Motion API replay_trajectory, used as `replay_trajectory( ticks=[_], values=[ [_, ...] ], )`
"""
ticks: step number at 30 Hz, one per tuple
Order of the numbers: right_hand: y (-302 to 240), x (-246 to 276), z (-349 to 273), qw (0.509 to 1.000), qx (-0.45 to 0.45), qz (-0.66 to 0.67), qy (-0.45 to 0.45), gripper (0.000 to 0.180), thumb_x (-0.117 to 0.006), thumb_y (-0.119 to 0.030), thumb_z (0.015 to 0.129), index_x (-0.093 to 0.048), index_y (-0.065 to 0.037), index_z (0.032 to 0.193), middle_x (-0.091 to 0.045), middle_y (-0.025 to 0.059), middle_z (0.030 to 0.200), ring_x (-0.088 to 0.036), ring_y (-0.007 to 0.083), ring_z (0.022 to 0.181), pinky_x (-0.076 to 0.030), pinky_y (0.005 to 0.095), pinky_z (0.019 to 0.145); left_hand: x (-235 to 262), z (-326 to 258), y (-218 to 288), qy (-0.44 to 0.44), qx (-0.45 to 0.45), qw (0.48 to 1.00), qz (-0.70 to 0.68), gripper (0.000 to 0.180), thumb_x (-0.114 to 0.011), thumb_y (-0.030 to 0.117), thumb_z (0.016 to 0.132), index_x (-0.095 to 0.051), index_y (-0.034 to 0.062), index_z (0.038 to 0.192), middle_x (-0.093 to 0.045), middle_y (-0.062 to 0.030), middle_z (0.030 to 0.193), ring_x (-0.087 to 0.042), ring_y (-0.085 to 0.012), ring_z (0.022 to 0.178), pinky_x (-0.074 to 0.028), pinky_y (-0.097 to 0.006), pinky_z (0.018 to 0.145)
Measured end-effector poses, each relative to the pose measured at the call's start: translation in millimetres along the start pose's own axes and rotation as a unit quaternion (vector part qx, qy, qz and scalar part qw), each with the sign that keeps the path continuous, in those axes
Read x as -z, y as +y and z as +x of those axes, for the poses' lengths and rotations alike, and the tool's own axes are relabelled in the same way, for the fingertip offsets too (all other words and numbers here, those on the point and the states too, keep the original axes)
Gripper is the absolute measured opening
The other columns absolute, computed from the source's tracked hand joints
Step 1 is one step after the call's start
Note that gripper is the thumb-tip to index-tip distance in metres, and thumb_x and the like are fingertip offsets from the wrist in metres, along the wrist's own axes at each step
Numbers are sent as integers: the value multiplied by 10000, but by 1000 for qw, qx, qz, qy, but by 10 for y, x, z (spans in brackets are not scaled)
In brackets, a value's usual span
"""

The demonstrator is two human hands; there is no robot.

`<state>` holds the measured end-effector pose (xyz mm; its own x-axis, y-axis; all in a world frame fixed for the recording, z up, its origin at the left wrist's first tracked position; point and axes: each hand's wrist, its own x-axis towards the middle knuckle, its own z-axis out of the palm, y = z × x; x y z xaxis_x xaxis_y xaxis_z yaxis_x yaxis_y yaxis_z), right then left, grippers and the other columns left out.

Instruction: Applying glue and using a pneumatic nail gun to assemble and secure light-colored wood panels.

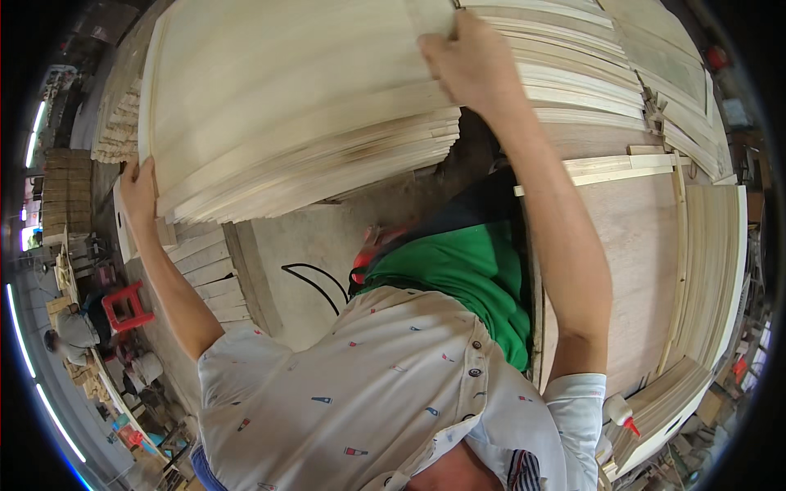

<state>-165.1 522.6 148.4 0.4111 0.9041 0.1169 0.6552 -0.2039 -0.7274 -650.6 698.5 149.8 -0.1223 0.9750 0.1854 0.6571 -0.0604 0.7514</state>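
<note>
A wide, pale wooden panel (286,65) lies on top of a stack of similar thin panels (344,159) in front of me. My left hand (139,190) grips the panel's near left corner, its fingers closed round the edge. At the right edge, my right hand (477,69) is closed on the same panel, slightly blurred, with its fingertips partly hidden.
More stacked panels (565,74) stand at the far right. On the right is a plywood-topped bench (626,262) with wooden strips, and a white glue bottle with a red tip (622,413). A red stool (127,307) and another person (75,335) are at left. A black cable (315,277) loops near the floor.
</note>
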Motion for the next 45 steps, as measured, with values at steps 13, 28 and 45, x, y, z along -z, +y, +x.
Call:
replay_trajectory(
  ticks=[13,28,45],
  values=[
    [-208,-269,-67,995,-35,-31,-86,277,-602,-219,835,-604,56,860,-647,227,905,-660,348,908,-542,442,777,169,34,-614,-12,-74,927,368,469,-538,329,934,-575,23,1287,-583,-205,1281,-535,-332,1214,-399,-387,1041],
    [1978,1727,-3929,823,-294,-16,486,256,-593,-238,904,-677,0,943,-693,171,905,-667,264,861,-507,389,777,-3399,-4227,2431,-681,-397,586,-188,190,-566,25,917,-639,-17,1088,-622,-106,857,-619,-190,758,-500,-322,689],
    [2785,4604,-6925,518,-698,-354,346,564,-686,-464,786,-642,-26,1138,-665,198,1127,-601,379,1105,-440,524,925,-3601,-5084,2738,-630,-562,506,-174,149,-652,44,849,-667,39,996,-630,-123,806,-605,-266,691,-485,-332,620]
  ],
)
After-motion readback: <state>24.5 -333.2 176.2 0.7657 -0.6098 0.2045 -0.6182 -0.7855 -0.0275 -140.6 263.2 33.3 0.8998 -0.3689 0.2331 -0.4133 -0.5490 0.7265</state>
